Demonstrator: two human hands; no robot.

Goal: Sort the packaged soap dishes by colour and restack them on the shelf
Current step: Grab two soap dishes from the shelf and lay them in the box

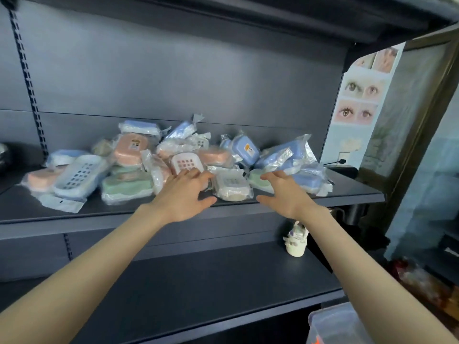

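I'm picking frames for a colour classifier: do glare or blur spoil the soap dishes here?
Head view: soft, even light, so peach, blue, green and white show through the wrappers of the packaged soap dishes; head view: pale sheen on the plastic, labels unreadable; head view: left hand and right hand slightly smeared; head view: wide lens bows the slotted upright.

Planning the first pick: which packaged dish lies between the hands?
The cream soap dish, at the front of the shelf; neighbours are green, pink or blue.
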